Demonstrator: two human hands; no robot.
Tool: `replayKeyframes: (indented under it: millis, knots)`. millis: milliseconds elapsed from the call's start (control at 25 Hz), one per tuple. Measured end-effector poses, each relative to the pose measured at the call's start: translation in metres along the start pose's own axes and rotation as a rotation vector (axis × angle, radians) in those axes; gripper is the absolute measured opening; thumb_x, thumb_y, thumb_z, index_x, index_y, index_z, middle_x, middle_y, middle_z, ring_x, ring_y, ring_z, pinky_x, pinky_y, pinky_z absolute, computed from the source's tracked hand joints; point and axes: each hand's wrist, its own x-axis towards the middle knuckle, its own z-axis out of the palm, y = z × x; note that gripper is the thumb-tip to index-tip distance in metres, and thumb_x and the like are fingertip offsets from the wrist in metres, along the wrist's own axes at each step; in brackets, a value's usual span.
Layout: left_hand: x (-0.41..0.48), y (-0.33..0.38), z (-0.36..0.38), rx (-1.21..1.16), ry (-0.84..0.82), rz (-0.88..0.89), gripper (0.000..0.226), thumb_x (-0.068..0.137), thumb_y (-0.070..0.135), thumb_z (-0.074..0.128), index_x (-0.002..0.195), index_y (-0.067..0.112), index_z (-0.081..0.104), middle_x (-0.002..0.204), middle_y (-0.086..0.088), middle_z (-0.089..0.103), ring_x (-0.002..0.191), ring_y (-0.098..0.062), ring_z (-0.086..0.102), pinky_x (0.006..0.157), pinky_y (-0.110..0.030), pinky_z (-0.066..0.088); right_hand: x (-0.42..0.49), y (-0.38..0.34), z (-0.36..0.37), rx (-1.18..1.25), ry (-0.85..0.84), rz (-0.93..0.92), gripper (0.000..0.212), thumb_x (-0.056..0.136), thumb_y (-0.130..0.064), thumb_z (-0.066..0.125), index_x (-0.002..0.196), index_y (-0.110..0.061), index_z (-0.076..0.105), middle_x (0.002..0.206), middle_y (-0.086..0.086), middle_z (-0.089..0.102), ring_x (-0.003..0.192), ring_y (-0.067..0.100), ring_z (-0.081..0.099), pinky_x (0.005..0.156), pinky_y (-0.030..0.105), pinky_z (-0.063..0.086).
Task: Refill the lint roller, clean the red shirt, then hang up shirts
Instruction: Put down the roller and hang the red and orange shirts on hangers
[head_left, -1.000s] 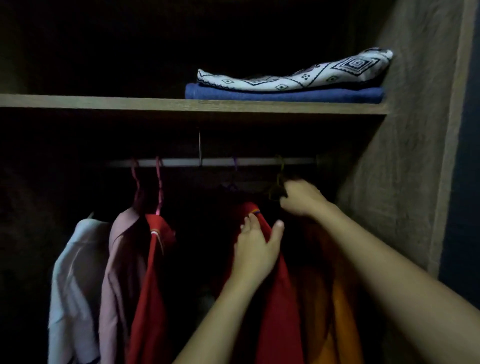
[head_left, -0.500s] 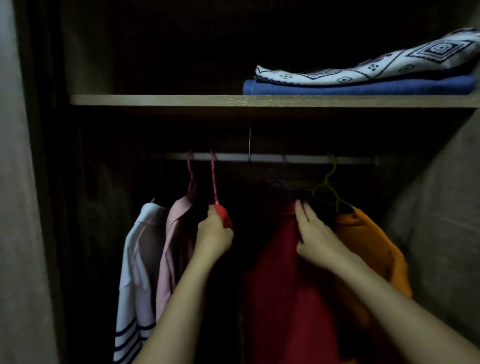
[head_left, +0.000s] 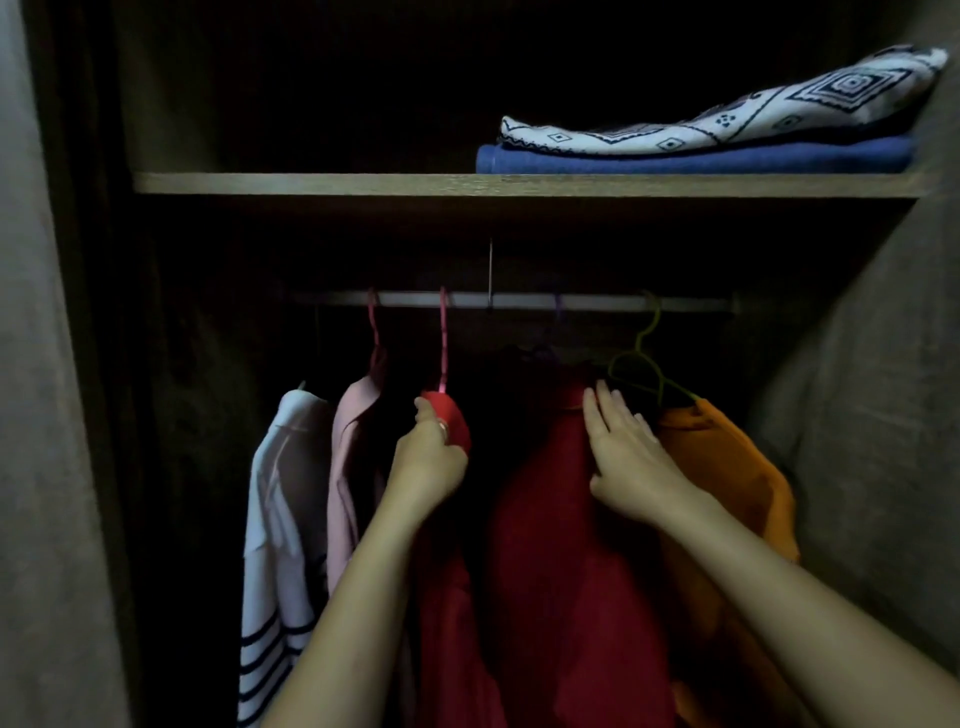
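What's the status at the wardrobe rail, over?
Left hand gripping left red shirt at shoulder. Right hand flat on middle red shirt. Both hung on rail. Nothing obstructing.

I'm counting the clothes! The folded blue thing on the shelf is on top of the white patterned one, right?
Not quite. The head view shows the white patterned cloth lying on top of the folded blue one; both rest on the shelf.

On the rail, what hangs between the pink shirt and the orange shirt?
In the head view, two red shirts hang between the pink shirt and the orange shirt: one gripped by the left hand, one under the right hand.
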Motion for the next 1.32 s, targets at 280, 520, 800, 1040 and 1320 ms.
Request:
replayKeyframes:
  millis: [280, 520, 800, 1040, 1320]
  knots:
    - [-0.035, -0.036, -0.062, 0.041, 0.364, 0.423, 0.051, 0.095, 0.016, 0.047, 0.143, 0.005, 0.032, 0.136, -0.018, 0.051, 0.127, -0.027, 0.047, 0.095, -0.012, 0.027, -0.051, -0.085, 0.042, 0.102, 0.369, -0.294, 0.064, 0.090, -0.033, 0.030, 0.147, -0.006, 0.017, 0.156, 0.007, 0.012, 0.143, 0.014, 0.004, 0.117, 0.029, 0.003]
    - [-0.095, -0.158, -0.117, 0.337, 0.351, 0.715, 0.050, 0.095, 0.017, 0.043, 0.138, -0.007, 0.034, 0.146, -0.013, 0.032, 0.137, -0.023, 0.031, 0.116, -0.026, 0.023, -0.143, -0.199, 0.149, 0.324, 0.223, -0.589, 0.058, 0.083, -0.031, 0.049, 0.135, -0.007, 0.038, 0.138, 0.010, 0.052, 0.130, 0.017, 0.038, 0.111, 0.031, 0.022]
    - [-0.121, -0.290, -0.178, 0.861, 0.087, 0.731, 0.054, 0.096, 0.026, 0.037, 0.142, 0.000, 0.026, 0.148, -0.020, 0.031, 0.139, -0.029, 0.025, 0.112, -0.036, 0.021, -0.216, -0.314, 0.257, 0.141, -0.291, -0.730, 0.055, 0.078, -0.040, 0.048, 0.122, -0.009, 0.059, 0.124, 0.007, 0.064, 0.120, 0.019, 0.056, 0.108, 0.034, 0.027]
    - [-0.102, -0.328, -0.190, 1.024, -0.071, 0.885, 0.054, 0.096, 0.032, 0.033, 0.142, 0.004, 0.031, 0.150, -0.014, 0.031, 0.140, -0.024, 0.020, 0.113, -0.033, 0.015, -0.182, -0.362, 0.269, -0.417, -0.467, -0.674, 0.065, 0.091, -0.046, 0.040, 0.136, 0.000, 0.040, 0.141, 0.015, 0.046, 0.137, 0.027, 0.034, 0.116, 0.044, 0.006]
    - [-0.089, -0.335, -0.193, 1.065, -0.021, 1.046, 0.051, 0.096, 0.030, 0.029, 0.142, 0.008, 0.032, 0.149, -0.004, 0.024, 0.138, -0.019, 0.024, 0.115, -0.034, 0.011, -0.166, -0.383, 0.267, -0.466, -0.428, -0.779, 0.048, 0.098, -0.018, 0.027, 0.142, 0.002, 0.021, 0.146, 0.019, 0.030, 0.135, 0.032, 0.025, 0.119, 0.042, 0.008]
